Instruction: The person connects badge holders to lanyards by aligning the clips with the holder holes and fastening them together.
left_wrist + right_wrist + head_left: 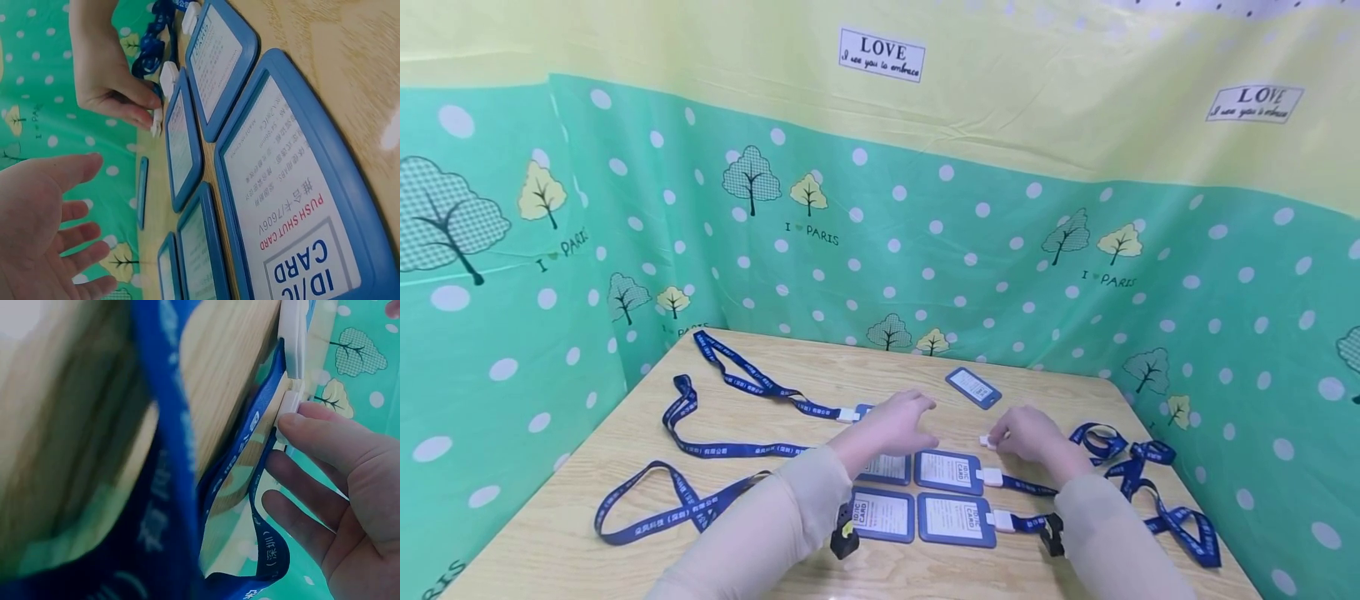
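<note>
My right hand (1030, 433) pinches the white plastic clip (289, 409) of a blue lanyard (269, 550) between thumb and index finger, close over the table on the right. My left hand (898, 425) hovers over the card holders with its fingers spread and nothing in them. Beyond both hands lies a loose blue ID card holder (973, 387) with no lanyard on it. Two card holders on the right, a farther one (947, 472) and a nearer one (957, 520), have white clips and blue straps. Left of them lie more card holders (883, 515), partly covered by my left arm.
Three blue lanyards stretch over the table's left side: a near one (677, 518), a middle one (722, 451) and a far one (812, 409). More straps (1131, 475) lie bunched at the right. A green and yellow patterned curtain (895, 242) encloses the wooden table (550, 533).
</note>
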Motion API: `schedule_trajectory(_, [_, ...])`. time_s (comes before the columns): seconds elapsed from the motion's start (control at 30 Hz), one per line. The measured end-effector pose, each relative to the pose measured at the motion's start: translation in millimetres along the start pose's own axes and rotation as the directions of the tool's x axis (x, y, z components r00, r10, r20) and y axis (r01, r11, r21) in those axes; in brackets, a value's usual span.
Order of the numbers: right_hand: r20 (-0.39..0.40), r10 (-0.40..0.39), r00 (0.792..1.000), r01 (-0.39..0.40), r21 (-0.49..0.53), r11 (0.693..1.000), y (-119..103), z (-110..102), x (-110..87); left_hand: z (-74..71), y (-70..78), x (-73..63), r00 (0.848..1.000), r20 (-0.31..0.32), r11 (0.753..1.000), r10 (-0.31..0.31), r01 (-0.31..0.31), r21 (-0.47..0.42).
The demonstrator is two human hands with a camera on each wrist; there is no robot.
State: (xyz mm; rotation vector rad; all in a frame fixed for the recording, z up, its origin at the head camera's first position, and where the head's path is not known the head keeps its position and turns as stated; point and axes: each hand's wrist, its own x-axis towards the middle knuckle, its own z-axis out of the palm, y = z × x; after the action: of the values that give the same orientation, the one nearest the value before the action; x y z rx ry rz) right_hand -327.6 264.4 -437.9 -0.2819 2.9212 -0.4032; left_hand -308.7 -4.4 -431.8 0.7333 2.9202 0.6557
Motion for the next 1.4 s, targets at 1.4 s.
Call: schedule_trajectory(1.4, [-0.021,-0.002,1.000,0.003,0.055,0.998,23,-1,-5.2,34.9,42.4,70.5,0.999,0.030,0.991,0.024,-0.028,0.128])
